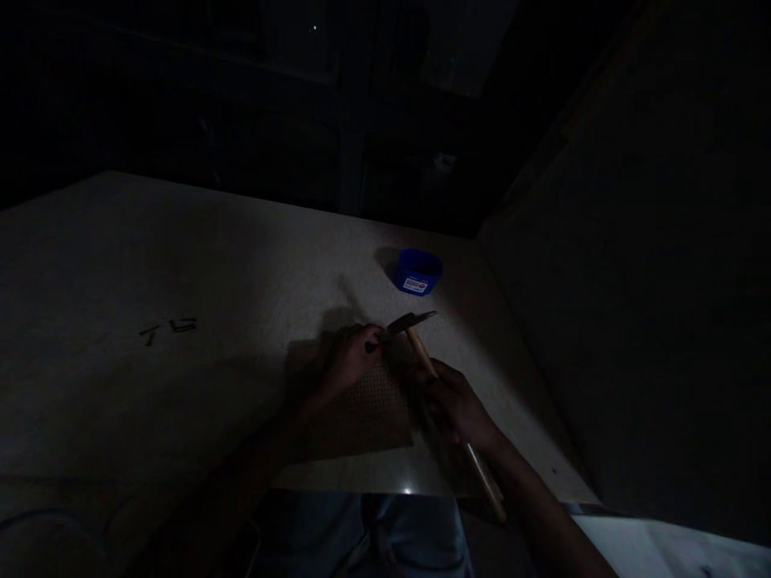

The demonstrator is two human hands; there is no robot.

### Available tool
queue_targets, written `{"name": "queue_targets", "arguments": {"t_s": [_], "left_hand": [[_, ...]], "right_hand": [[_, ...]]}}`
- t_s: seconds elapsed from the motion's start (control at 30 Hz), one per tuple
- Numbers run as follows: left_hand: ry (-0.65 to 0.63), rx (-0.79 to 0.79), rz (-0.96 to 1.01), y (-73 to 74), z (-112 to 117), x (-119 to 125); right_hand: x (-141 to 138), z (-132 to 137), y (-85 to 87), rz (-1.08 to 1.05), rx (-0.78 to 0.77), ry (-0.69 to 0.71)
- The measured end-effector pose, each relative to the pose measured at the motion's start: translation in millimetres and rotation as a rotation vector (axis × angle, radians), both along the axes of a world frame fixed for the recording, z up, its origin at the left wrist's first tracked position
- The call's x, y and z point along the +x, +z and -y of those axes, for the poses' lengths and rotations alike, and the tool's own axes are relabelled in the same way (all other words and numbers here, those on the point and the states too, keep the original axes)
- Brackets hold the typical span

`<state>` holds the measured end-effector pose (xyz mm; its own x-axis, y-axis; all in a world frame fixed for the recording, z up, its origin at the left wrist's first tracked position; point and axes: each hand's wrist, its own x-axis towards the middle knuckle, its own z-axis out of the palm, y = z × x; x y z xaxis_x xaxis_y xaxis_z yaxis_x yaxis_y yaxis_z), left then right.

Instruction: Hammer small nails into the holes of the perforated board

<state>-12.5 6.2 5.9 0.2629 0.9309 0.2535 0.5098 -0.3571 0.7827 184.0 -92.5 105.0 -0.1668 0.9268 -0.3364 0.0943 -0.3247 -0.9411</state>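
On the pale worktop [241,265], in very dim light, a brown panel [367,429] with a grid of small dark dots lay near the front edge, just ahead of the person's jeans [361,534]. The left hand [352,357] rested over the panel's far part, its fingers curled in and pinching a small dark piece [370,347], too dim to identify. The right hand [454,401] was wrapped around the wooden handle of a hammer [422,351], which slanted across the panel's right side, its butt end toward the person. The hammer's dark head [401,323] was just beside the left hand's fingertips, its thin end pointing right; whether it touched anything there could not be told.

Beyond the hammer stood a blue container [400,271] with a white printed label [415,286] on its near side. Well to the left, a few small dark strips [182,324] lay on the worktop. A dark upright partition [650,321] bordered the right side.
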Motion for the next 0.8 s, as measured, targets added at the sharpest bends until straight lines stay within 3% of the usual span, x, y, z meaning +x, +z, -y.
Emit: {"name": "queue_targets", "arguments": {"t_s": [0.13, 0.3, 0.4, 0.5, 0.8], "left_hand": [[-0.007, 0.01, 0.009, 2.9, 1, -1], [-0.023, -0.004, 0.048, 8.0, 3, -3], [-0.027, -0.016, 0.077, 8.7, 4, -3], [-0.033, -0.009, 0.07, 11.1, 4, -4], [-0.025, 0.152, -0.249, 29.0, 11, -5]], "right_hand": [[4, 1, -11.7, -0.171, -0.048, -0.084], [-1, -5, -54.1, -0.396, -0.145, -0.157], [2, -7, -71.1, -0.56, -0.161, -0.186], [11, -9, -76.8, -0.691, -0.14, -0.172], [25, -15, -85.4, -0.919, -0.135, -0.079]]}}
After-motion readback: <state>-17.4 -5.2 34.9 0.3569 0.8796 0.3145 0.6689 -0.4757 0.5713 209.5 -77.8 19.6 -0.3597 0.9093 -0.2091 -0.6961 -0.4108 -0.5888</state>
